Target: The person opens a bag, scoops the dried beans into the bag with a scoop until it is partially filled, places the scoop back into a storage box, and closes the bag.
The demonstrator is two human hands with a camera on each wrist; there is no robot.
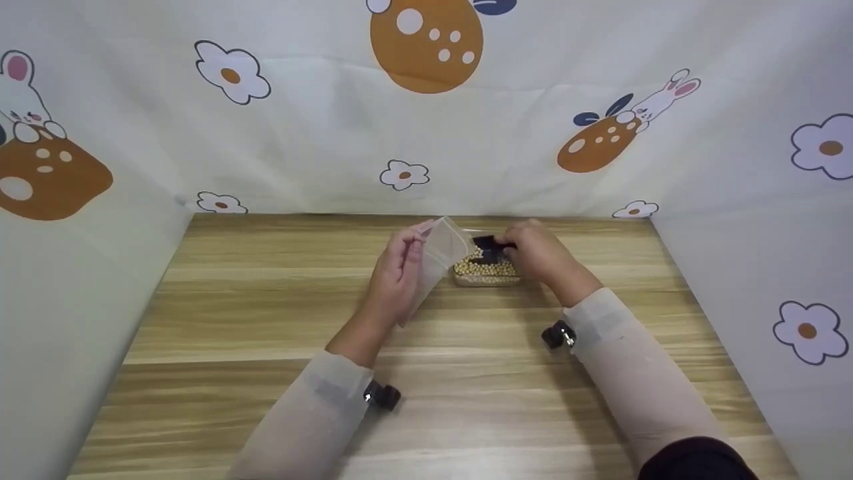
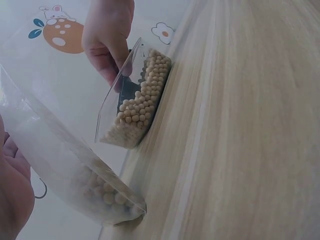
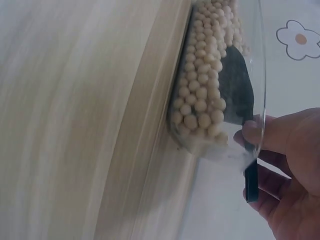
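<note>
My left hand (image 1: pixel 395 275) grips a clear plastic bag (image 1: pixel 440 252) by its upper edge, its mouth tilted toward the box. Some round beans (image 2: pixel 107 192) lie in the bottom of the bag, whose lower corner comes right down to the table in the left wrist view. To the right, a clear box (image 1: pixel 486 283) holds many pale yellow soybeans (image 3: pixel 202 85). A black scoop (image 3: pixel 236 87) dips into these beans, its blade partly buried. Thumb and fingers of my right hand (image 1: pixel 541 253) pinch its handle at the box's rim.
The box stands near the back of the wood-grain table (image 1: pixel 266 293). A pale patterned curtain (image 1: pixel 320 147) rises right behind it and along both sides. Small black camera mounts (image 1: pixel 383 396) stick out from both wrists.
</note>
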